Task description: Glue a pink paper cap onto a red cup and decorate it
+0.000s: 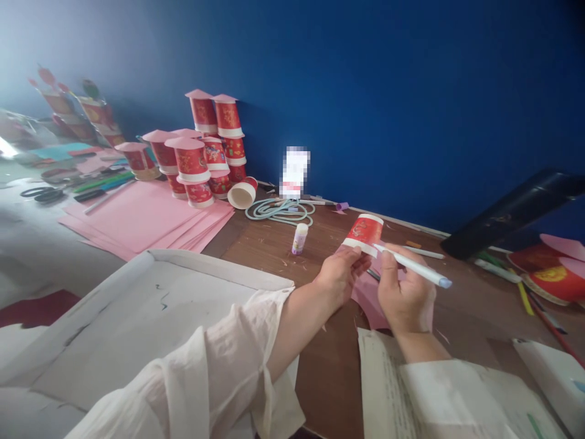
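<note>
Red paper cup [364, 231], gripped by its white rim in the left hand [340, 271], has no pink top, and the right hand [406, 296] pinches a white marker [415, 266] with its tip at that rim; whether any line is drawn there cannot be told. Beyond and left of the left hand, stacked cups [192, 163] under pink caps [184, 143] look finished; this one seems only partway.

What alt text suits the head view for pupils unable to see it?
The left hand holds a red cup while the right hand holds a white pen at the cup's rim. Farther left, pink-topped red cups stand stacked near pink sheets.
</note>
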`<action>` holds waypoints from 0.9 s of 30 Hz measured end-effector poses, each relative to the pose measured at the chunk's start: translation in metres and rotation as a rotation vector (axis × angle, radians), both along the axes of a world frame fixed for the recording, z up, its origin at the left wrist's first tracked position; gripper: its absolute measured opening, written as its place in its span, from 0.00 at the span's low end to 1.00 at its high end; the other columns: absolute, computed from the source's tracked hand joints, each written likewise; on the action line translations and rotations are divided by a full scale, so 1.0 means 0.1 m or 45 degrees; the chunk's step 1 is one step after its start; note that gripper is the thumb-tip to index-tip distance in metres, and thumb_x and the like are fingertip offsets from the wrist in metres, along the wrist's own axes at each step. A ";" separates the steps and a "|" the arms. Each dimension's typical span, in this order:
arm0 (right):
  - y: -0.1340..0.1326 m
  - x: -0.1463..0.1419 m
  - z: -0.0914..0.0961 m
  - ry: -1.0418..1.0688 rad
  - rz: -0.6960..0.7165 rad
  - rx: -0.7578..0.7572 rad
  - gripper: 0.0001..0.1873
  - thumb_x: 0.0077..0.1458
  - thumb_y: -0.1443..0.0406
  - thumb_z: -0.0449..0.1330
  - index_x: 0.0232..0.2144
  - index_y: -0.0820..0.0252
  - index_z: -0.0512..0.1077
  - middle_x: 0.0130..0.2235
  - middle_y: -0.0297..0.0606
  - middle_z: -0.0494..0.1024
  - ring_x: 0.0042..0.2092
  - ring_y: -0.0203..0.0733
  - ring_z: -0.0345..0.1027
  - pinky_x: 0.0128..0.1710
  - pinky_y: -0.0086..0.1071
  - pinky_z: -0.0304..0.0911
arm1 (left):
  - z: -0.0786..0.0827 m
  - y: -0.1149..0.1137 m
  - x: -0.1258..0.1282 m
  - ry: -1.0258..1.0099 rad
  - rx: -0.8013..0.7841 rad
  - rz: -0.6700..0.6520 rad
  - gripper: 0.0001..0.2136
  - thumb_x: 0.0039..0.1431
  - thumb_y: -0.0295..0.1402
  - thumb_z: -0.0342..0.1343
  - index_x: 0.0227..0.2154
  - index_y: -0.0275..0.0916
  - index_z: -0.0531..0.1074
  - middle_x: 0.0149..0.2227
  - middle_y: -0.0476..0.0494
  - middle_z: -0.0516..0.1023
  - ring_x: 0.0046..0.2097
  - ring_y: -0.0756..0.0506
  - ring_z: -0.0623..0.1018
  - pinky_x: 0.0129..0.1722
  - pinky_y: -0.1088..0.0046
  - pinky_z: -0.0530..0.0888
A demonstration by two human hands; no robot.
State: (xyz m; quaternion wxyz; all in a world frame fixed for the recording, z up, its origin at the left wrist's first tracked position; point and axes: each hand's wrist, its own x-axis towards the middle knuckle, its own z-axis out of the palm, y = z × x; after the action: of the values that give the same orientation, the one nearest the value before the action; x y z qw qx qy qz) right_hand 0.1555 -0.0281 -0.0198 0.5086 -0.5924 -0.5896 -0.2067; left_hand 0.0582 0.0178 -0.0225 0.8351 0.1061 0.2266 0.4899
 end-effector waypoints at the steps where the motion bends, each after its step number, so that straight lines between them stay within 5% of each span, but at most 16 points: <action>1: 0.02 -0.01 0.00 -0.006 0.017 -0.002 0.12 0.63 0.60 0.56 0.40 0.62 0.76 0.40 0.47 0.82 0.43 0.48 0.77 0.44 0.41 0.70 | 0.00 0.01 0.00 -0.002 0.002 0.010 0.03 0.57 0.22 0.59 0.29 0.31 0.76 0.28 0.44 0.77 0.32 0.51 0.76 0.45 0.71 0.73; 27: 0.09 0.08 -0.14 0.004 0.048 -0.086 0.15 0.64 0.57 0.56 0.39 0.60 0.77 0.39 0.46 0.82 0.41 0.48 0.77 0.42 0.40 0.70 | -0.04 0.00 0.00 0.080 0.088 -0.018 0.04 0.51 0.26 0.65 0.29 0.32 0.77 0.28 0.45 0.77 0.31 0.50 0.75 0.45 0.68 0.72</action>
State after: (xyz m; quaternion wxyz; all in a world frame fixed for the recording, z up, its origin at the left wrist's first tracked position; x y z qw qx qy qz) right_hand 0.1636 -0.0196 -0.0342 0.4930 -0.5985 -0.6065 -0.1760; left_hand 0.0587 0.0174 -0.0270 0.8270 0.1518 0.2347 0.4878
